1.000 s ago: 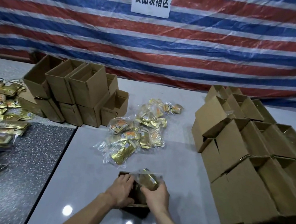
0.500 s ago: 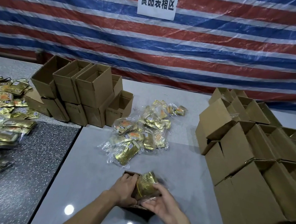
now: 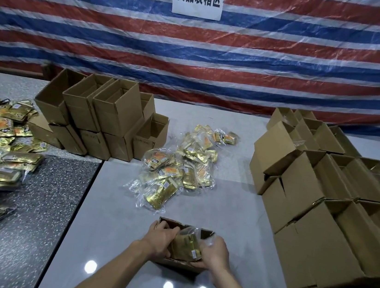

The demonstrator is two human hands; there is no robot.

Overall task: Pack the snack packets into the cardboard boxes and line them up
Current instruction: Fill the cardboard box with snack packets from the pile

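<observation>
Your gold foil snack packet (image 3: 185, 246) had sunk lower into the small open brown cardboard box (image 3: 169, 222) on the grey table (image 3: 115, 206). Your left hand (image 3: 159, 239) and right hand (image 3: 214, 253) gripped its opposite edges.

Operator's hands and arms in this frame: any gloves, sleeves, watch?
No gloves on the left hand or the right hand. Both forearms are bare to the frame edge, with no sleeve in view. No watch, ring or wristband shows.
</observation>
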